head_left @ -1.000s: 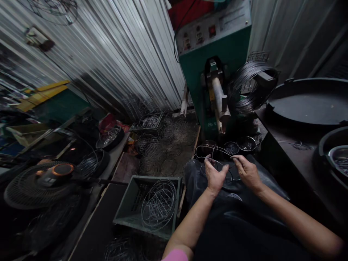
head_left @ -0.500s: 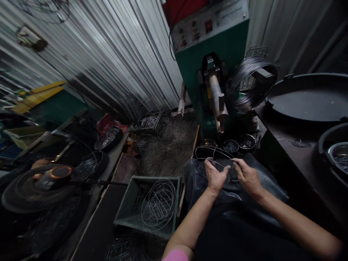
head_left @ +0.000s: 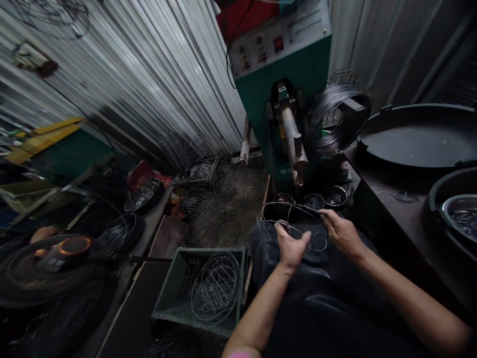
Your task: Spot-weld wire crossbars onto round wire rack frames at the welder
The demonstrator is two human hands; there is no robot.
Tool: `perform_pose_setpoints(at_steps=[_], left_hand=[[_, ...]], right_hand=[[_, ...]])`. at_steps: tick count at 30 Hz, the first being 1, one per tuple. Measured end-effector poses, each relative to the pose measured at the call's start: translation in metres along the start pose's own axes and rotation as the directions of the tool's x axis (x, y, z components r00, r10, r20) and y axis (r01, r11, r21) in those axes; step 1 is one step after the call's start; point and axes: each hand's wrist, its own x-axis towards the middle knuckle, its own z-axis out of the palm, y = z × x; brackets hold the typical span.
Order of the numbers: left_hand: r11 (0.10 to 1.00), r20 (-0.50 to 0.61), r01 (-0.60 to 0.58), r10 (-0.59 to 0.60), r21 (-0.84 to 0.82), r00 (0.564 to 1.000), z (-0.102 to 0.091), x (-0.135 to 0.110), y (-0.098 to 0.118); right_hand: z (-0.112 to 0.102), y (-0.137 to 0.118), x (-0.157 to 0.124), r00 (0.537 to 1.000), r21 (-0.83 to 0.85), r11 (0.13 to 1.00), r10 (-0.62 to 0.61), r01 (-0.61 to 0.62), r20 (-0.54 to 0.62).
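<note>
A thin round wire frame (head_left: 285,203) of joined rings hangs above my lap, over a dark apron (head_left: 261,248). My left hand (head_left: 292,244) is closed on its near side, thumb stretched to the right. At the frame's right edge, my right hand (head_left: 340,231) pinches the wire between thumb and fingers. Several loose curved wires (head_left: 320,273) lie on the apron. Just beyond the frame, a green welding machine (head_left: 283,64) stands with a thick metal arm (head_left: 294,141) pointing toward me. Small bowls of metal parts (head_left: 313,201) sit beneath that arm.
A green plastic crate (head_left: 169,298) with wire frames stands at my left. A wire coil (head_left: 331,119) hangs beside the machine. Large black pans (head_left: 421,136) rest on the right bench. A fan (head_left: 48,263) is far left. More wire frames (head_left: 223,189) cover the floor.
The view has shifted slightly, so the surroundings sit a little lower and further left. My hands have moved slightly apart, both still on the wire frame.
</note>
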Motion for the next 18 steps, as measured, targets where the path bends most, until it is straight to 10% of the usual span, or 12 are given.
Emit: perform_pose_setpoints(at_steps=[18], left_hand=[[0.988, -0.021, -0.133, 0.132, -0.075, 0.991, 0.003, 0.008, 0.002]], right_hand=[[-0.001, -0.01, -0.032, 0.999, 0.157, 0.986, -0.051, 0.052, -0.009]])
